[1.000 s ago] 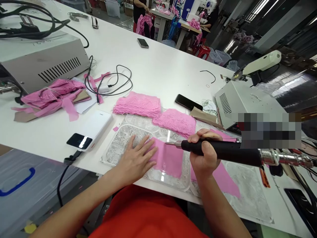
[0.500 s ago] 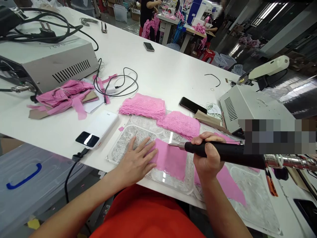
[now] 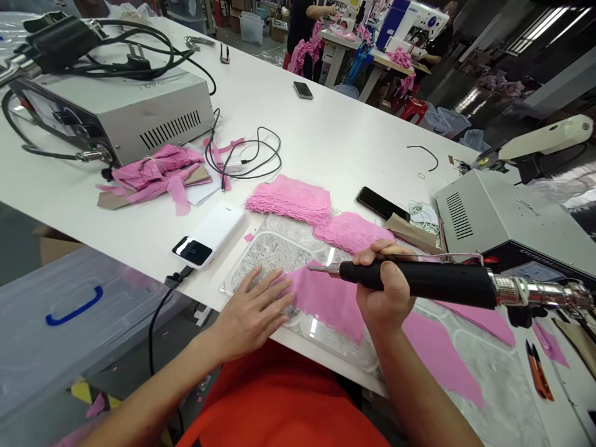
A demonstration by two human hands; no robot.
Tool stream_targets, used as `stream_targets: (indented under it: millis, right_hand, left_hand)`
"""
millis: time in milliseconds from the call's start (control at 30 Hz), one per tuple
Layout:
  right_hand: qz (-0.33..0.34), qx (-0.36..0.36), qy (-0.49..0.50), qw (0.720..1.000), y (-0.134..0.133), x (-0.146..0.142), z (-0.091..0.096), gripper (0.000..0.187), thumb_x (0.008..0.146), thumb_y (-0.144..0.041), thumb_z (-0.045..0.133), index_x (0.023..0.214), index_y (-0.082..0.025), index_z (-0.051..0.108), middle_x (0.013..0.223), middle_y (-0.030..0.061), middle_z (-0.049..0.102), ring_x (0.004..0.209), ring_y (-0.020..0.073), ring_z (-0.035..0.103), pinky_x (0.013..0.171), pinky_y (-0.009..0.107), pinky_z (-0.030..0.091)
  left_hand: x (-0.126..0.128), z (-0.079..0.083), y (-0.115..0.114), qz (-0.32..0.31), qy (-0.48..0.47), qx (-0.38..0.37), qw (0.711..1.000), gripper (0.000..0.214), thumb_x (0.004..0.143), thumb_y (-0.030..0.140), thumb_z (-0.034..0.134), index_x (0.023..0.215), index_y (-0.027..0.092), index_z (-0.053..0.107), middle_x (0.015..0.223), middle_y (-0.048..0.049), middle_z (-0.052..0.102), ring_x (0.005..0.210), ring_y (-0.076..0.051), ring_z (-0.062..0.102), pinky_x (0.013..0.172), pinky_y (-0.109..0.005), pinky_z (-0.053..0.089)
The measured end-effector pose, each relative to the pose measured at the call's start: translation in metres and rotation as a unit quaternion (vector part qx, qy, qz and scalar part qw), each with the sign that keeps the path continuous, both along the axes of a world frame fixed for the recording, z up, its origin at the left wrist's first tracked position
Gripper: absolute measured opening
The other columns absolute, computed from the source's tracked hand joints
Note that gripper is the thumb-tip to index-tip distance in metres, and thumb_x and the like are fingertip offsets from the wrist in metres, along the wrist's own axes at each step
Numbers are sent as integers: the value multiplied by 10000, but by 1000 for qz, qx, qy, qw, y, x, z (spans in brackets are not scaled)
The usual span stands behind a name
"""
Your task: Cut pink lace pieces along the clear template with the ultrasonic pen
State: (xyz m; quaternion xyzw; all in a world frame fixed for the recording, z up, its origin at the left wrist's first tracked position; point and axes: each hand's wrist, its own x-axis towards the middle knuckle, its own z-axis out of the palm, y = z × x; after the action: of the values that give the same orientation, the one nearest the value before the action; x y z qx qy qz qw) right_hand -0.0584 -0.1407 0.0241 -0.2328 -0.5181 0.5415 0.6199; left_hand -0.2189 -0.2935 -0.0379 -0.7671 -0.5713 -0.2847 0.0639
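Observation:
A flat pink piece of fabric (image 3: pixel 333 304) lies on a clear sheet over a grey patterned board (image 3: pixel 274 248). My left hand (image 3: pixel 256 313) rests flat with fingers spread, its fingertips at the fabric's left edge. In my right hand (image 3: pixel 386 292) is a black-handled ultrasonic cutter (image 3: pixel 437 282), gripped round the handle. Its narrow metal tip points left and is at the fabric's upper left edge; whether it touches cannot be made out. Just beyond lie two stacks of pink lace pieces (image 3: pixel 288 198). Another pink piece (image 3: pixel 442 354) lies to the right of my right forearm.
Grey generator boxes stand left (image 3: pixel 153 118) and right (image 3: pixel 484 211). A white power bank (image 3: pixel 218 226) and looped cable (image 3: pixel 261 167) lie to the left. A phone (image 3: pixel 382 203) and orange-handled snips (image 3: pixel 540 372) lie to the right. People work at sewing machines (image 3: pixel 410 28) behind.
The view has swung left, so the table's things appear further right. Over the fabric, the cutter's tip has moved left to its upper left edge. My left hand has shifted slightly left.

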Motion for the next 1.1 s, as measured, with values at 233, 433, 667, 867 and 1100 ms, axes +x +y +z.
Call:
stream_targets:
  millis: [233,433,667,867,1100]
  right_hand:
    - [0,14,-22,1000,-2,-5,-5,92,716,-234,592,795,-210,551,828,-25,516,604,81,534,605,301,501]
    - [4,13,-24,1000,-1,-5,-5,104,718,-244,599,797,-211,539,837,-26,505,607,77,531,608,297,499]
    - [7,20,-24,999,0,-5,-7,76,710,-214,598,759,-209,540,798,-30,535,605,87,539,617,308,508]
    - [3,17,-25,1000,-3,-6,-4,80,689,-217,593,757,-213,551,781,-33,531,595,88,528,592,300,497]
    - [34,14,-29,999,-11,-10,-4,77,698,-242,582,764,-212,556,796,-26,511,577,83,517,575,299,489]
  left_hand:
    - [1,-3,0,12,-7,10,1000,306,968,251,495,1246,169,593,1296,-79,621,1341,-264,447,1165,-501,270]
    - [1,-5,0,12,-4,12,1000,314,963,249,499,1251,164,589,1300,-86,618,1347,-269,439,1161,-511,281]
    - [1,-4,0,16,-8,5,1000,310,966,264,497,1244,171,595,1292,-85,623,1339,-275,449,1153,-519,294]
    - [1,-4,-2,13,-11,0,1000,302,961,272,512,1231,171,600,1301,-88,617,1353,-276,430,1147,-514,302]
    - [1,-4,-3,17,-9,5,1000,290,957,262,508,1213,171,609,1302,-92,615,1360,-274,419,1149,-509,298]
